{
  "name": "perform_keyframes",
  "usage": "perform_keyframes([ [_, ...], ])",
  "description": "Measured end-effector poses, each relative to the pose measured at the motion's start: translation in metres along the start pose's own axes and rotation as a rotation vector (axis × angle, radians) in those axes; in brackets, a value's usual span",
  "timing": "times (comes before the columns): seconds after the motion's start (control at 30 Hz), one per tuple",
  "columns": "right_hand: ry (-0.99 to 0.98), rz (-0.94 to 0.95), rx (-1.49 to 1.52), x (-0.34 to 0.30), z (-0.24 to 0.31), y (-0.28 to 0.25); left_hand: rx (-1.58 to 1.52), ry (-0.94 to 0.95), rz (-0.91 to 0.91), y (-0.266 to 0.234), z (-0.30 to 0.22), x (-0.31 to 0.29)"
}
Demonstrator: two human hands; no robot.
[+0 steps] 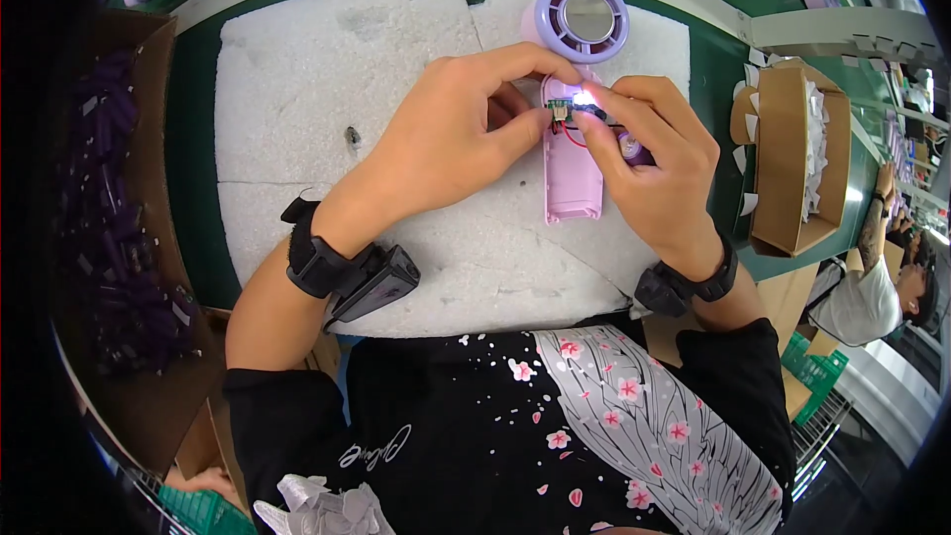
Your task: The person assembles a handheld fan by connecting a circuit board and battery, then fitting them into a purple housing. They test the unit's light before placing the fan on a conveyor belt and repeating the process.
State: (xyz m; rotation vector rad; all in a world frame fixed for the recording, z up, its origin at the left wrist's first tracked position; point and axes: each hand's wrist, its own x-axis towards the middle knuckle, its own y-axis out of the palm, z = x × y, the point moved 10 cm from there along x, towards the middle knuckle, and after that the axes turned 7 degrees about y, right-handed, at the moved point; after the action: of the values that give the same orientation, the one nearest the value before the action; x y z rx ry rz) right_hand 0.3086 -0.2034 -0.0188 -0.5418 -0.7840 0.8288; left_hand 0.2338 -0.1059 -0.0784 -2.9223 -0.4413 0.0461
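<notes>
A handheld fan lies on a white foam board, its round lilac head at the far end and its open pink handle shell pointing toward me. My left hand grips the shell's upper left side, thumb and index finger near the small green circuit board. With thumb and index finger my right hand pinches the board's right part, where a bright white light glows. A purple cylindrical battery sits under the right hand's curled fingers, partly hidden. A red wire loops from the board over the shell.
Below everything is the white foam board on a green table. A deep carton of purple parts stands at the left. On the right is a smaller carton with white pieces. Another person is at the far right.
</notes>
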Motion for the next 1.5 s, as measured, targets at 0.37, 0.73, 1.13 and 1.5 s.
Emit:
perform_keyframes([
  [0.37, 0.101, 0.095, -0.003, 0.004, -0.012, 0.007, 0.141, 0.101, -0.084, -0.002, -0.011, 0.002],
  [0.73, 0.554, 0.606, 0.591, -0.013, -0.035, 0.026, 0.216, 0.163, -0.040, -0.007, -0.016, -0.001],
  [1.13, 0.537, 0.431, 0.144, 0.003, -0.052, 0.004, 0.047, 0.066, -0.178, -0.038, 0.006, 0.001],
  [1.5, -0.136, 0.258, -0.242, 0.000, 0.015, 0.002, 0.064, -0.043, -0.117, -0.031, 0.005, -0.001],
])
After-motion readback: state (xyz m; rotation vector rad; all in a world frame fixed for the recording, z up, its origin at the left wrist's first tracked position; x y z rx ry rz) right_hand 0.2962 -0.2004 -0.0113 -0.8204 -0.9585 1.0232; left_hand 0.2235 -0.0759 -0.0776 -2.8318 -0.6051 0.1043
